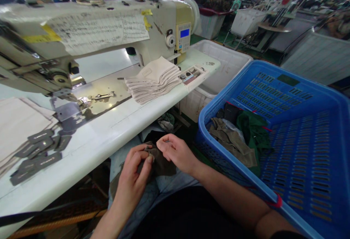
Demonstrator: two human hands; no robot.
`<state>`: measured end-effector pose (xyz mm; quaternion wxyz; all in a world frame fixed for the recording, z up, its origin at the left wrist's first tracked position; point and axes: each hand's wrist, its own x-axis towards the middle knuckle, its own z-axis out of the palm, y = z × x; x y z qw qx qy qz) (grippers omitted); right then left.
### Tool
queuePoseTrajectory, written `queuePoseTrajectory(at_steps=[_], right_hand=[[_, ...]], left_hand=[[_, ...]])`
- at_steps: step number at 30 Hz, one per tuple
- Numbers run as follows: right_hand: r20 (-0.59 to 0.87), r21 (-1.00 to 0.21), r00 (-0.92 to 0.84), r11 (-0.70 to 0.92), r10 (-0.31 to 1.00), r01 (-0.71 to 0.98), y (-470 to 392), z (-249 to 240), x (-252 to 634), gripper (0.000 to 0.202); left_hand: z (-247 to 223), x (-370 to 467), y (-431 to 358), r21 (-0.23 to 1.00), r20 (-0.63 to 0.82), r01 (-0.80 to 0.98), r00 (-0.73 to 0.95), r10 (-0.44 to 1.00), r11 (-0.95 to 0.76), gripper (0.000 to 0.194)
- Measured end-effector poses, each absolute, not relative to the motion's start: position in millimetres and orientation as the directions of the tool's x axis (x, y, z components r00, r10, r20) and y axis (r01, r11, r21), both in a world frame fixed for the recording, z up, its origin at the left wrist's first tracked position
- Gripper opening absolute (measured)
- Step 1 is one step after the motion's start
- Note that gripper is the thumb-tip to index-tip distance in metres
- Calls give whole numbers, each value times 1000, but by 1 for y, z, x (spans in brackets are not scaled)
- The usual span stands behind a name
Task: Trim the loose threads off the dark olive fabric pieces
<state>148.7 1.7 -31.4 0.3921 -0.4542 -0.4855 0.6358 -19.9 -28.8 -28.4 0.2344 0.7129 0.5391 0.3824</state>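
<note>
Over my lap, my left hand (137,164) pinches the edge of a dark brown piece of cloth (165,166) between thumb and fingers. My right hand (176,152) is beside it, thumb and fingertips pressed together; whatever sits in that pinch is too small to make out. The cloth drapes over my knees, partly hidden by both hands. Above them, on the sewing machine table (117,129), lies a fanned stack of beige fabric pieces (155,78). Several dark grey labels (41,151) lie at the left, next to more beige fabric (22,122).
A sewing machine (109,27) with a paper sheet taped on spans the table. At my right stands a blue plastic basket (295,159) holding brown and green cloth (248,133). Behind it is a white bin (226,57). A small parts tray (193,75) is set into the tabletop.
</note>
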Motion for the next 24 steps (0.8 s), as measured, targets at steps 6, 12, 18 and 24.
queuePoseTrajectory(at_steps=[6, 12, 18, 24], right_hand=[[-73, -978, -337, -2, 939, 208, 8, -24, 150, 10], [201, -799, -388, 379, 900, 467, -2, -27, 145, 7], [-24, -988, -66, -13, 998, 156, -5, -36, 129, 15], [19, -996, -221, 38, 975, 85, -2, -31, 137, 16]], left_hand=[[-25, -22, -30, 617, 411, 699, 107, 905, -362, 15], [-14, -18, -34, 830, 112, 548, 22, 993, -106, 25], [-21, 3, -47, 954, -299, -77, -153, 942, 290, 28], [-14, -12, -36, 864, -482, -125, 77, 873, 488, 30]])
